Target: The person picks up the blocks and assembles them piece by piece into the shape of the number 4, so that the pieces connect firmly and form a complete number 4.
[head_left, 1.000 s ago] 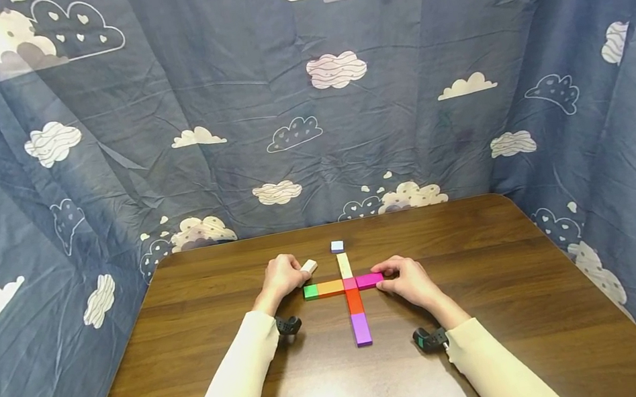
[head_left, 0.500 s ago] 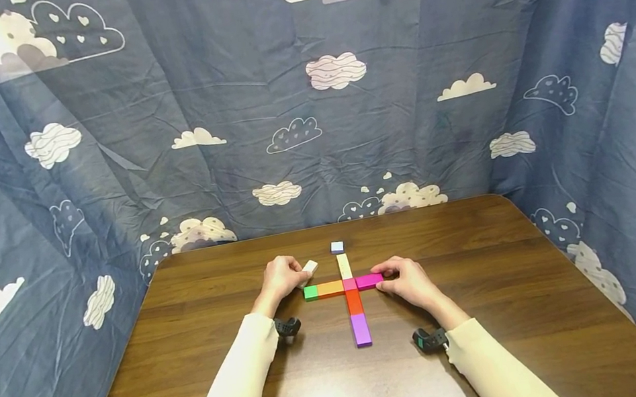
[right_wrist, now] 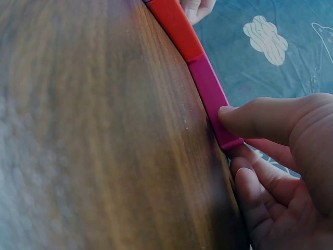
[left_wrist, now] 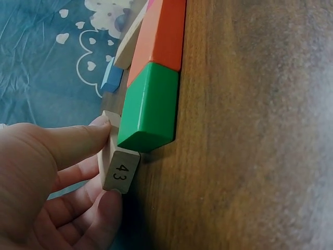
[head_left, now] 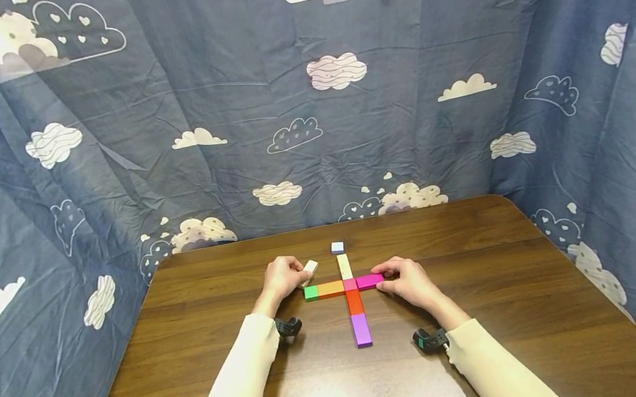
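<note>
In the head view, my left hand (head_left: 282, 278) pinches a pale wooden block (head_left: 311, 267) between thumb and fingers. The left wrist view shows "43" printed on that block's end, close beside a green block (left_wrist: 151, 107). My right hand (head_left: 409, 282) holds the outer end of a magenta block (head_left: 369, 281), with the thumb on its near side. The magenta block is the right arm of a flat cross. Its left arm is an orange block (head_left: 331, 289) ending in the green one. A pink block (head_left: 350, 283) lies at the centre.
Below the centre run a red block (head_left: 354, 302) and a purple block (head_left: 362, 331). Above it lies a cream block (head_left: 344, 266), with a small light blue block (head_left: 338, 247) just beyond. A cloud-patterned curtain (head_left: 264, 165) stands behind the wooden table (head_left: 485, 256).
The pale block in my left hand has shifted very slightly. My right hand and the blocks of the cross look the same.
</note>
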Action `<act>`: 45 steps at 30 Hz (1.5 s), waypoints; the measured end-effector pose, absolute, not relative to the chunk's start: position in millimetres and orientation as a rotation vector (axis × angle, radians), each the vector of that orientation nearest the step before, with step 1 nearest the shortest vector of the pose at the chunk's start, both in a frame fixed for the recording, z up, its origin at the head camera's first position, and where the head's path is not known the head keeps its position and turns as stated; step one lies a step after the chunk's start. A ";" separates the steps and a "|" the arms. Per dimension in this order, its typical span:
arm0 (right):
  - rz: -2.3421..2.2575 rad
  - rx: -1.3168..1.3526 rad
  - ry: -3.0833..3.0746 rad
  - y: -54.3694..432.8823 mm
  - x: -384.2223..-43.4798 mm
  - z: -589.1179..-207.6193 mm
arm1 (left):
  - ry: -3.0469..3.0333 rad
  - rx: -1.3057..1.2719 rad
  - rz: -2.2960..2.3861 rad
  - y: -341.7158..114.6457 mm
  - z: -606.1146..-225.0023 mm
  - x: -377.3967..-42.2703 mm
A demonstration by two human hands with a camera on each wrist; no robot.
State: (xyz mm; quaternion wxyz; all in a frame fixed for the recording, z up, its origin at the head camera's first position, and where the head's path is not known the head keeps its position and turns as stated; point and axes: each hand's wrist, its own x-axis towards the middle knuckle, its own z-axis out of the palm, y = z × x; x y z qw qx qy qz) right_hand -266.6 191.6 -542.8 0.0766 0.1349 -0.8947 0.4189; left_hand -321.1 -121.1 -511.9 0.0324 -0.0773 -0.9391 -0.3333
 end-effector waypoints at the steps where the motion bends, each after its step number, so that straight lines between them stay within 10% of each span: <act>1: 1.260 0.405 -2.680 191.6 -266.5 -542.9 | -2.890 -0.236 -1.028 -121.1 -512.3 -320.9; 45: 1.294 0.403 -2.696 193.3 -266.3 -540.5 | -2.875 -0.221 -1.080 -124.2 -518.9 -317.1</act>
